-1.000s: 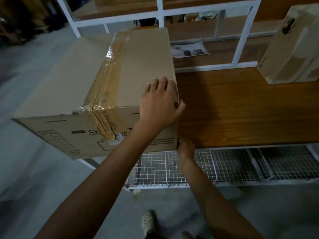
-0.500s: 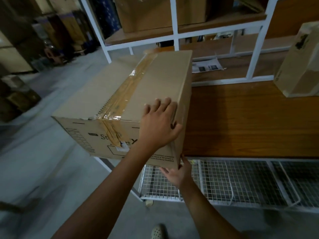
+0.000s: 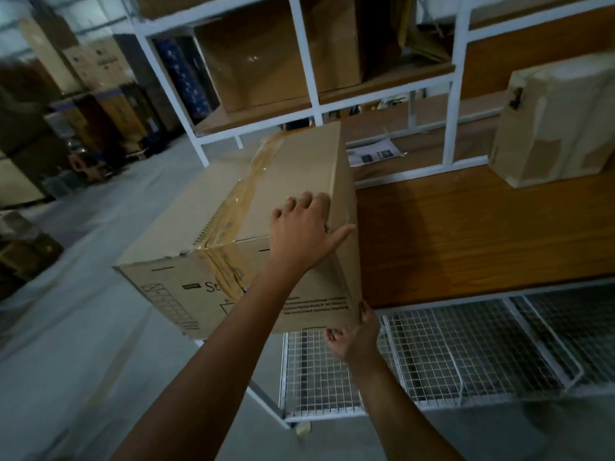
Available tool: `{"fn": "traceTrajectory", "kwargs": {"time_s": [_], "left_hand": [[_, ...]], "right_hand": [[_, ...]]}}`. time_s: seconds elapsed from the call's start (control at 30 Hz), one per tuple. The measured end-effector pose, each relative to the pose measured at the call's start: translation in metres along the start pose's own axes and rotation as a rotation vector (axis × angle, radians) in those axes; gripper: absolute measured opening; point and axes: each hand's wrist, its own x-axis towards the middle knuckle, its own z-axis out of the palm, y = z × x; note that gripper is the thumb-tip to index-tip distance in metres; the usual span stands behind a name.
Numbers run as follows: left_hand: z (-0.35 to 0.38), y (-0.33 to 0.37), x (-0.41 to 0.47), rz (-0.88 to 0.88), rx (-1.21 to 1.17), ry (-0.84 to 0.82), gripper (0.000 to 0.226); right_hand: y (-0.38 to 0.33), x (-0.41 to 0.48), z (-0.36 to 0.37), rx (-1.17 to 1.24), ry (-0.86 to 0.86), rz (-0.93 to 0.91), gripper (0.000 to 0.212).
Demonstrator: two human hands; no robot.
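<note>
A large cardboard box (image 3: 293, 181), sealed with brown tape along its top seam, sticks out past the left end of a wooden shelf board (image 3: 466, 234). My left hand (image 3: 303, 234) lies flat on the box's top near corner, fingers spread and thumb over the right edge. My right hand (image 3: 356, 334) holds the box's bottom right corner from below, with the thumb up the side edge and the fingers curled underneath. The box's underside is hidden.
White wire baskets (image 3: 466, 354) hang below the board. A paper-wrapped box (image 3: 552, 121) stands at the board's far right. A white rack frame (image 3: 312, 78) with more cartons rises behind it, and a printed sheet (image 3: 372, 154) lies on its lower shelf. Stacked boxes (image 3: 100, 71) line the aisle at left.
My view has lifted, showing more of the rack and aisle. My right hand has slid from the box's lower front edge to beneath its corner. My left hand has stayed on top.
</note>
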Motion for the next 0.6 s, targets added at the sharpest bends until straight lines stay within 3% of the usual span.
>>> {"fn": "traceTrajectory", "kwargs": {"time_s": [0.23,0.6], "left_hand": [[-0.062,-0.057,0.012,-0.001,-0.248,0.079,0.054],[-0.159,-0.149,-0.005,-0.196,-0.644,0.153,0.048]], "right_hand": [[0.023,-0.05,0.045,-0.013,-0.066,-0.232,0.054],[0.046,-0.138,0.132,-0.206,-0.074,-0.682,0.038]]}}
